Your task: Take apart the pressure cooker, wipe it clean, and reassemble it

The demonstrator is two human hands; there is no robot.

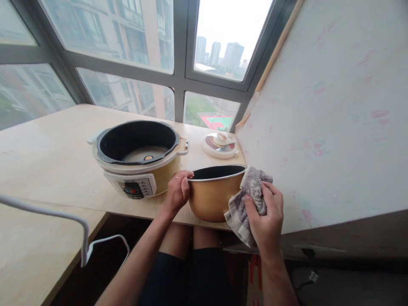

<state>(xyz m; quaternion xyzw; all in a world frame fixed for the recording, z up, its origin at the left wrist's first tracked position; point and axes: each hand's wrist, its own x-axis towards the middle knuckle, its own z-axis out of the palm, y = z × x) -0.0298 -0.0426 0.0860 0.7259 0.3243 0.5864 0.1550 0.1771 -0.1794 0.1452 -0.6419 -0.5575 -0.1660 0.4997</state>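
A gold inner pot (213,199) with a dark inside is at the counter's front edge, before my body. My left hand (179,189) grips its rim on the left side, fingers closed over the edge. In my right hand (267,212) is a bunched grey-and-white towel (250,199), which rests against the pot's right rim and side. Left of the pot stands a white-and-gold electric pressure cooker (162,172) without its lid, its dark cavity showing a round plate at the bottom. The cooker's lid (219,145) lies behind the pot.
The pale wooden counter (47,148) runs along the windows. A wall with floral paper (318,127) closes off the right side. At the lower left, a white cable (57,212) loops past the counter's edge. A dark plug cord (312,272) hangs low at the right.
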